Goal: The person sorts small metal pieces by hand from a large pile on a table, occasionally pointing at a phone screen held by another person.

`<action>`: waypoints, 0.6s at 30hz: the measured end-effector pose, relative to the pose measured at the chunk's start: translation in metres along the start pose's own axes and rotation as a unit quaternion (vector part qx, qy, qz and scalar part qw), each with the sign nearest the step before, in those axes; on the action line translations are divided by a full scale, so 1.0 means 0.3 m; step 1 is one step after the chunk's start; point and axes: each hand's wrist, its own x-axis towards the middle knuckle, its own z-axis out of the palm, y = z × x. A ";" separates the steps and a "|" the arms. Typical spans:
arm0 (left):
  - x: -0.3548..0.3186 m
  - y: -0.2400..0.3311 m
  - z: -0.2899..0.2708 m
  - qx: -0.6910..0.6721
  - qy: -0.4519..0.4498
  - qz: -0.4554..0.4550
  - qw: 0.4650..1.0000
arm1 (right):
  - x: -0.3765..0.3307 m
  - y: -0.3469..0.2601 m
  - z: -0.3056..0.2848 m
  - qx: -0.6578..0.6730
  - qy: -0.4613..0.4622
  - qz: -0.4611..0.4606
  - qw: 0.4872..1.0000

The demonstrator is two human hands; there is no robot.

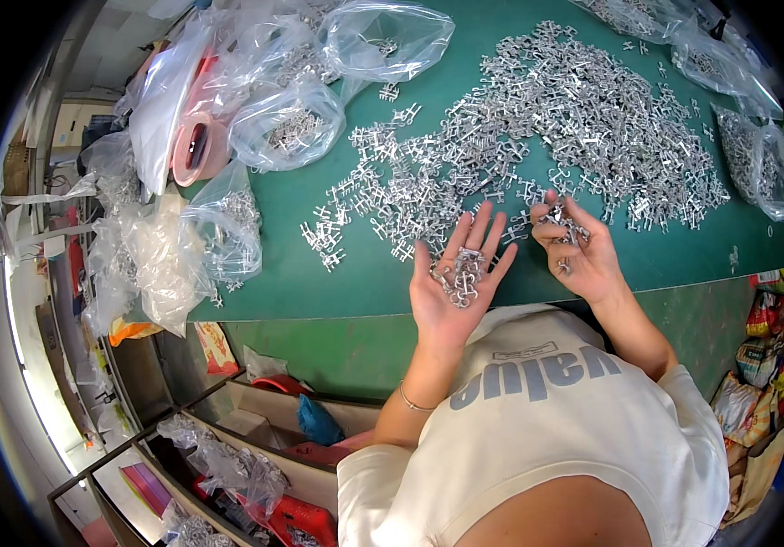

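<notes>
My left hand (436, 314) is palm up with its fingers spread, and a small heap of silver metal hook-shaped pieces (465, 277) rests on it. Beside it, my right hand (596, 266) has its fingers curled around a few more of these metal pieces (569, 226). Both hands are above the near edge of a green table (374, 296). Just beyond them spreads a large loose pile of the same silver pieces (593, 114), thinning out toward the left.
Clear plastic bags of metal pieces (296, 128) crowd the table's left side, near a pink container (199, 150). More filled bags (757, 159) lie at the right edge. Below the table at left are open drawers (255, 401); colourful packages (757, 365) are stacked at lower right.
</notes>
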 end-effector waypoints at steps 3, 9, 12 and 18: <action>0.002 -0.005 0.000 -0.003 0.009 -0.006 1.000 | -0.008 0.004 0.029 0.042 0.016 0.004 0.999; -0.007 0.044 -0.124 -0.038 -0.008 -0.072 0.997 | -0.015 0.038 0.032 0.064 0.015 0.014 0.998; 0.000 0.051 -0.137 -0.080 0.020 -0.114 0.990 | -0.019 0.039 0.027 0.117 -0.031 0.036 0.992; 0.018 0.018 -0.074 0.084 0.179 -0.024 0.980 | -0.054 0.013 0.035 -0.330 -0.006 -0.070 0.941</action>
